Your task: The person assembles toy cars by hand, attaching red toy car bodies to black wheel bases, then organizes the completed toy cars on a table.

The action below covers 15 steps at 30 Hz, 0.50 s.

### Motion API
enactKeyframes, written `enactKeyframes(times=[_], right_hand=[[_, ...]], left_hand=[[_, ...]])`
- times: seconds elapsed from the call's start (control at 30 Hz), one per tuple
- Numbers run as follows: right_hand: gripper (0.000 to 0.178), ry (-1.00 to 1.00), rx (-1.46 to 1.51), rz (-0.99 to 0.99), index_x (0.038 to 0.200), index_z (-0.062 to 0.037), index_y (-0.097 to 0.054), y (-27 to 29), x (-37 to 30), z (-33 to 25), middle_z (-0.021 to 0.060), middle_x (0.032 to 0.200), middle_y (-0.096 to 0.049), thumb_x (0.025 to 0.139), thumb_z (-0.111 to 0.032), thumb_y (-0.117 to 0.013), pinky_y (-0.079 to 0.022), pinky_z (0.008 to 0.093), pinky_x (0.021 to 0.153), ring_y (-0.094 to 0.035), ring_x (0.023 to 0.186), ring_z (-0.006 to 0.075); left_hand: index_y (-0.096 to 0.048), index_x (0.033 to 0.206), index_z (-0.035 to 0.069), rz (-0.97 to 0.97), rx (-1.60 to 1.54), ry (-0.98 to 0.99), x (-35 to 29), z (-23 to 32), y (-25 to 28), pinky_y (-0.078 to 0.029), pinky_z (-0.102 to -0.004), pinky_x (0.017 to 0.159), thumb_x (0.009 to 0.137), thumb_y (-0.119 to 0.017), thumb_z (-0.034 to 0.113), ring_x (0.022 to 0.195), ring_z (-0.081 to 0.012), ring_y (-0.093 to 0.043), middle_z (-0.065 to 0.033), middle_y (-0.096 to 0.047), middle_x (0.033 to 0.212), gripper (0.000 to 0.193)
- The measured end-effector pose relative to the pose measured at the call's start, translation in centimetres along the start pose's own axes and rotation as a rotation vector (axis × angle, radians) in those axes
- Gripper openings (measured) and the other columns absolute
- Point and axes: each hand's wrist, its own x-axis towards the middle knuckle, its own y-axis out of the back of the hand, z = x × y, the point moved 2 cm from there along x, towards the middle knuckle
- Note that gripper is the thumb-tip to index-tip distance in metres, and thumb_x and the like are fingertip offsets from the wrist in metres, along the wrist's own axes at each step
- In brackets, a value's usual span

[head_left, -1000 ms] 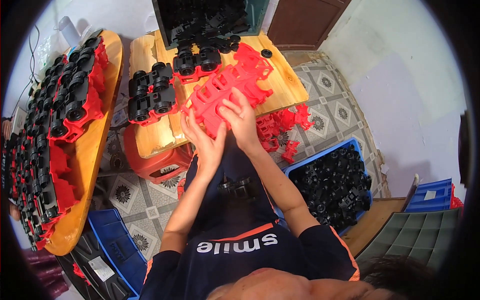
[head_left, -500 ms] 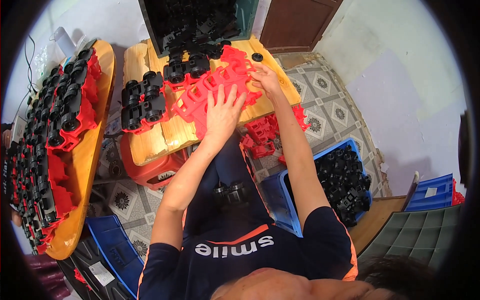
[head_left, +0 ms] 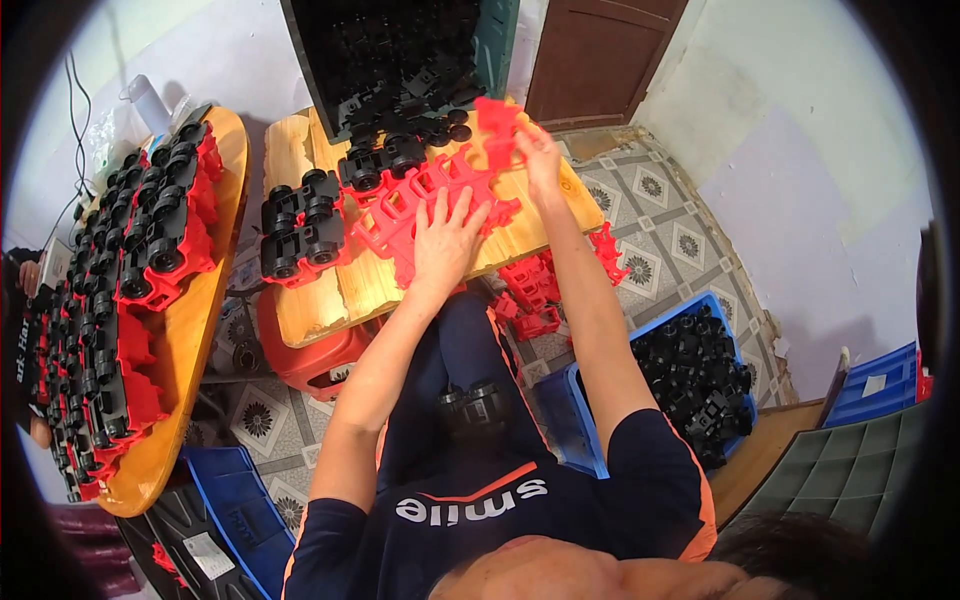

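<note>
With the fingers of the left hand (head_left: 448, 237) spread apart, brace the red shell (head_left: 402, 212) against the counter (head_left: 320, 312), and, with those of the right hand (head_left: 540, 158) clamped on the blurred red piece (head_left: 496, 130) beyond it, guide without twisting

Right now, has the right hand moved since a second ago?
Yes: against the middle table, the right hand has gone rightward and farther forward.
</note>
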Motion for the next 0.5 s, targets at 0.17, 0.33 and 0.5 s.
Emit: enactKeyframes(times=[0.17, 0.33, 0.5], right_hand=[[0.025, -0.022, 0.259, -0.324, 0.105, -0.0034, -0.065, 1.4, -5.0, -10.3, 0.0007, 0.081, -0.062, 0.100, -0.026, -0.056, -0.048, 0.0248, 0.067, -0.058, 0.072, 0.0094], [0.036, -0.561, 0.288, -0.804, 0.113, 0.0023, -0.056, 3.1, -13.9, -13.7, -0.0013, 0.069, -0.047, 0.104, -0.031, -0.045, -0.041, 0.0267, 0.061, -0.040, 0.059, 0.0120], [0.034, -0.820, 0.049, -0.926, 0.103, -0.0003, -0.064, -1.5, -22.0, -10.3, 0.0018, 0.079, -0.059, 0.103, -0.031, -0.051, -0.051, 0.0282, 0.077, -0.055, 0.070, 0.0102]], left_hand=[[-0.048, 0.142, 0.019, 0.222, -0.772, 0.285, -1.6, -2.7, 4.0, -0.036, -0.0470, 0.107, 0.089, -0.062, 0.051, 0.131, -0.0293, -0.047, -0.0097, -0.051, 0.141, 0.063], [-0.032, 0.149, 0.009, -0.159, -1.851, 0.761, -4.0, -4.1, 9.6, -0.041, -0.0351, 0.105, 0.095, -0.039, 0.066, 0.128, -0.0252, -0.050, -0.0159, -0.052, 0.138, 0.079], [-0.021, 0.154, 0.006, -0.695, -2.388, 0.592, -12.5, -1.2, 7.4, -0.037, -0.0356, 0.109, 0.082, -0.074, 0.041, 0.131, -0.0238, -0.047, -0.0167, -0.050, 0.140, 0.096]])
